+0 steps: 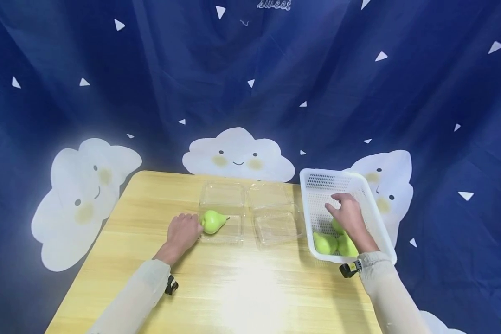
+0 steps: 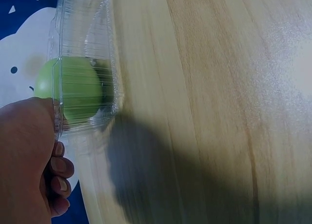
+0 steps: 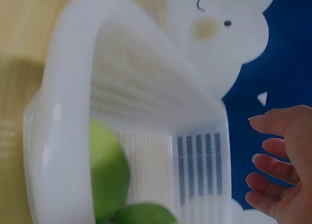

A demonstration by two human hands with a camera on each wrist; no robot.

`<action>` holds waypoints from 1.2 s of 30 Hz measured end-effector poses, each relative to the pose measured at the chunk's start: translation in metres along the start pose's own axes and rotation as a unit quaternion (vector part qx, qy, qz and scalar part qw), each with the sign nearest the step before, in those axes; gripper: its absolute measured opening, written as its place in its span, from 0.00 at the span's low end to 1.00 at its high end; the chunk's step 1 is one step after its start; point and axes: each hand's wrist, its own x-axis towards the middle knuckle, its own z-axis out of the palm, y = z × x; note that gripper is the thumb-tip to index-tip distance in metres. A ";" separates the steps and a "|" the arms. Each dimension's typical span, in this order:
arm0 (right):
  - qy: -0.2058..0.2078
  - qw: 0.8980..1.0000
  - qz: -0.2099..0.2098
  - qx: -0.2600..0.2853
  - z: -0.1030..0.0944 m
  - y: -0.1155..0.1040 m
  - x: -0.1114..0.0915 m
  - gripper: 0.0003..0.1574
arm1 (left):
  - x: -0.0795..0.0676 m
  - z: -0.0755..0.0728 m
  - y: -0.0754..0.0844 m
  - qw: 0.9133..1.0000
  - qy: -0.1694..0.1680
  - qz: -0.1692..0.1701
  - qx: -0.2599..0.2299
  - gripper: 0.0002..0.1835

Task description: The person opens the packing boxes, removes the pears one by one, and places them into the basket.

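Note:
A green pear lies in the front half of an opened clear plastic clamshell container, its stem towards the right. At the container's left edge, my left hand grips the rim; in the left wrist view the thumb lies by the rim and the fingers curl below it. My right hand hovers over the white plastic basket with fingers apart, holding nothing. Green pears lie at the basket's near end, partly hidden by the right hand and wrist.
Another opened clear plastic container lies between the left one and the basket. All stand on a light wooden table. Behind hangs a dark blue curtain with clouds and triangles.

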 end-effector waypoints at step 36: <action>-0.013 0.995 -0.079 0.064 0.060 -0.087 0.009 0.28 | 0.001 0.000 0.001 0.979 -0.016 -0.111 -0.172 0.16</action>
